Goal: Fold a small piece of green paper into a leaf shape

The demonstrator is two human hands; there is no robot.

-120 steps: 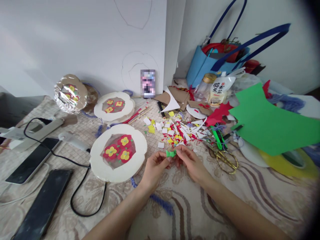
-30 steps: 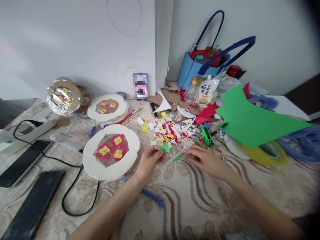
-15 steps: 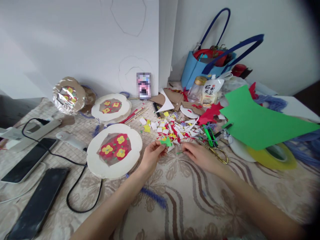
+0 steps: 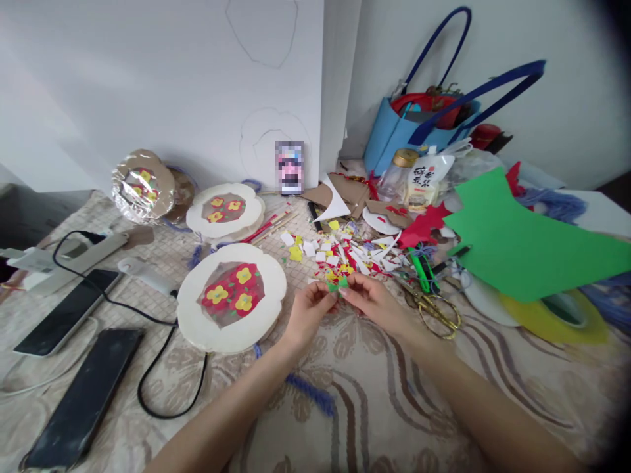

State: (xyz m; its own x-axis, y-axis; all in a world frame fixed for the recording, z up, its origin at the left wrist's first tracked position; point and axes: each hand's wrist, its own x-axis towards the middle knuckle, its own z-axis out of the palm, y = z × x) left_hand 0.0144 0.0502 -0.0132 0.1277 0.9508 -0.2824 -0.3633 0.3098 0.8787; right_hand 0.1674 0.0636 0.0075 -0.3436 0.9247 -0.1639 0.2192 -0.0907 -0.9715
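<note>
A small green paper piece (image 4: 337,285) is pinched between my two hands, at the near edge of a heap of red, white and yellow scraps (image 4: 345,253). My left hand (image 4: 314,307) grips its left side with thumb and fingers. From the right, my right hand (image 4: 369,299) grips the other side, its fingertips almost touching those of the left. Left of my hands lies a white flower-shaped frame (image 4: 270,289) with red and yellow paper flowers in its middle. Gold-handled scissors (image 4: 440,315) rest just right of my right hand.
A large green sheet (image 4: 522,243) and a yellow tape roll (image 4: 586,322) lie at the right. Behind them stands a blue bag (image 4: 382,135). Two dark phones (image 4: 83,397), cables and a power strip (image 4: 79,263) occupy the left. A second white frame (image 4: 197,210) lies farther back.
My right hand has moved left to meet my left hand and now grips the green piece too. The view has shifted slightly, and more of the scissors shows.
</note>
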